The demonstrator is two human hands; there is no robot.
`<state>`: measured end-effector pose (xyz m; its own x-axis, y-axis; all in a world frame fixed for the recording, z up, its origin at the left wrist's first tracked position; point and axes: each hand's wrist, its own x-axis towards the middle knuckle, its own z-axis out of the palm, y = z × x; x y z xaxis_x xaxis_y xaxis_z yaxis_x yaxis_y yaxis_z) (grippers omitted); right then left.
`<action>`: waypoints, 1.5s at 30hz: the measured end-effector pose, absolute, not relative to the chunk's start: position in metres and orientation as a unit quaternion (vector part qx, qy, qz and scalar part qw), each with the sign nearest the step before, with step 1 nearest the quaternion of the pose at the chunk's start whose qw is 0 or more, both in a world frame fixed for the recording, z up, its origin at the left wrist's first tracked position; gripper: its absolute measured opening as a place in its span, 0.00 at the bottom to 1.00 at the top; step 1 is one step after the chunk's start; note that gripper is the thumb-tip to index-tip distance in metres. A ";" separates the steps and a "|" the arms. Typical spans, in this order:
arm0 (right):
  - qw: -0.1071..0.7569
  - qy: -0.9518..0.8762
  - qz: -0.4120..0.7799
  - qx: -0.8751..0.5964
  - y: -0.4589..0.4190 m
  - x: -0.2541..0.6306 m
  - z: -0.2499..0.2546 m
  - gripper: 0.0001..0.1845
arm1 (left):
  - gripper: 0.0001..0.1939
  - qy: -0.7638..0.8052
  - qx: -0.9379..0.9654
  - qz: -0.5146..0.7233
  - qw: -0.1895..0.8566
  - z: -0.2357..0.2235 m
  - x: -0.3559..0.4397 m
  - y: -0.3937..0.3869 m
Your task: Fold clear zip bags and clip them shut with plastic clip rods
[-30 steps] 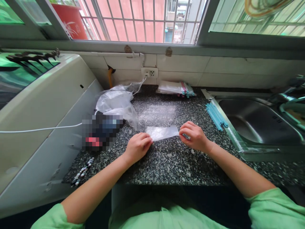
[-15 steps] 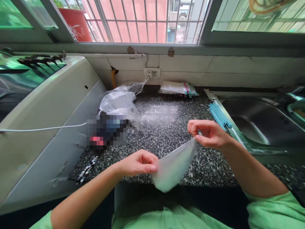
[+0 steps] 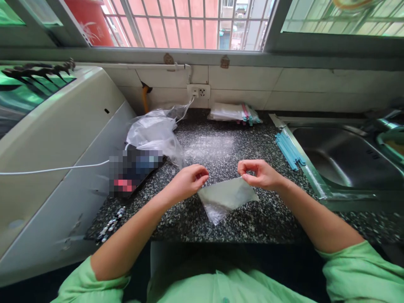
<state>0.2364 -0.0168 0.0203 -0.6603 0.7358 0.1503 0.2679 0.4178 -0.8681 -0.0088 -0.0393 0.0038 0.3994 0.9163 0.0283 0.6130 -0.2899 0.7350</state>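
A thin, clear plastic bag (image 3: 229, 195) hangs low over the speckled countertop, its top edge stretched between my two hands. My right hand (image 3: 261, 174) pinches the upper right corner between thumb and fingertip. At the upper left corner, my left hand (image 3: 189, 182) has its fingers curled over the edge; the exact grip point is hidden behind the thumb. The lower part of the bag droops to a point towards me. Several blue plastic strips (image 3: 288, 151) lie on the counter beyond my right hand, by the sink.
A crumpled plastic bag (image 3: 154, 130) and a blurred-out dark device (image 3: 135, 170) with a white cable lie to the left. Flat packed bags (image 3: 235, 112) rest against the wall below the socket (image 3: 198, 91). The steel sink (image 3: 334, 155) is on the right, a white appliance (image 3: 78, 126) on the left.
Both hands have moved away from me, the left one also up and the right one a little left. The plastic bag came with them and now lies flatter over the counter.
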 end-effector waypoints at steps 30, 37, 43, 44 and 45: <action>0.273 -0.710 0.462 -0.455 -0.009 0.232 0.002 0.15 | 0.20 0.460 0.474 0.425 0.619 -0.020 0.025 -0.029; 0.147 -0.685 0.062 -0.711 0.021 0.304 0.022 0.11 | 0.21 0.481 0.458 0.435 0.608 -0.018 0.023 -0.030; -0.147 -0.531 0.029 -0.834 0.027 0.358 0.033 0.19 | 0.21 0.482 0.453 0.432 0.613 -0.018 0.023 -0.030; -0.167 -0.530 0.042 -0.831 0.027 0.361 0.033 0.20 | 0.21 0.482 0.454 0.431 0.613 -0.018 0.023 -0.030; -0.182 -0.531 0.053 -0.826 0.027 0.362 0.033 0.21 | 0.22 0.482 0.455 0.431 0.612 -0.019 0.022 -0.029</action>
